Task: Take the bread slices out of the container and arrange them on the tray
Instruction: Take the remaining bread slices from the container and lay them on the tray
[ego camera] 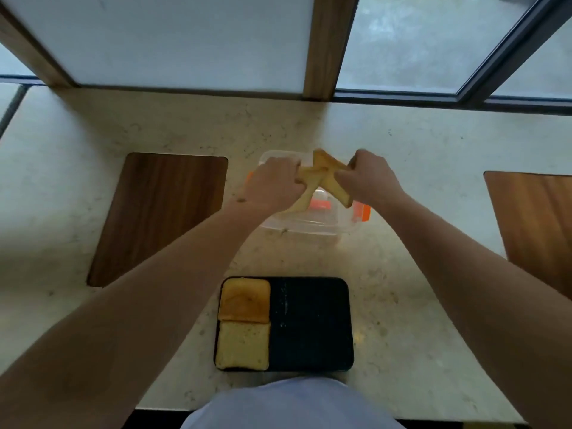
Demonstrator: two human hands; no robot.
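A clear plastic container [312, 226] with orange clips stands on the counter beyond the tray. Above it, my left hand [274, 184] grips one bread slice [309, 188] and my right hand [368, 178] grips another bread slice [332, 176]; the two slices tilt against each other between the hands. The black tray [311, 323] lies near the counter's front edge. A browner slice [244, 300] fills its far-left corner and a paler slice [243, 345] its near-left corner. The tray's right half is bare.
A dark wooden board [158, 215] is set into the pale stone counter [402, 305] at the left and another wooden board [538, 224] at the right. Windows and a wooden post stand behind the counter.
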